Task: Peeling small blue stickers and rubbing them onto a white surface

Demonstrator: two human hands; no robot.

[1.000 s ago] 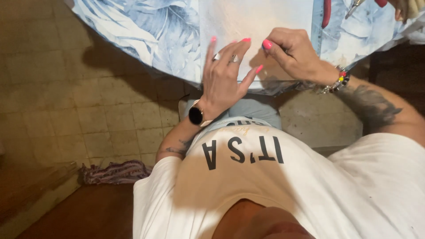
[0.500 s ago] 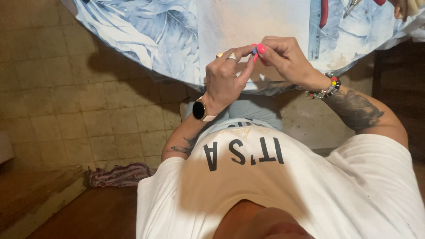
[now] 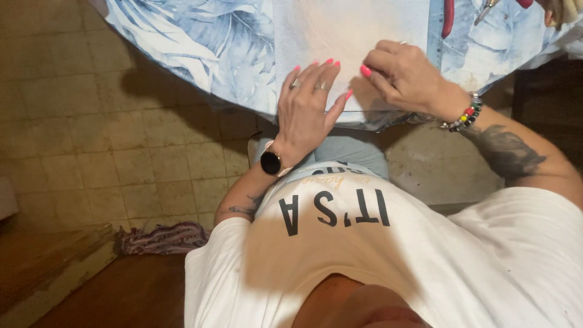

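Tabletop (image 3: 200, 54) under blue leaf-print cloth, near edge facing seated person. Pale sheet (image 3: 349, 36) lies flat across cloth, close to that edge. Left hand (image 3: 310, 106) rests palm-down on sheet's lower edge, grip wide, fingers spread, holding nothing. Right hand (image 3: 407, 76) beside it on sheet, fingers curled, grip narrow; whether it pinches anything, cannot tell. Red-handled pliers (image 3: 448, 15) lie beyond right hand.

A single head-worn camera looks steeply down the wearer's own chest, close above the white T-shirt (image 3: 388, 255). It faces forward toward the leaf-print tablecloth (image 3: 200, 48), which crosses the frame's top edge; tiled floor (image 3: 121, 152) fills the left below that cloth.
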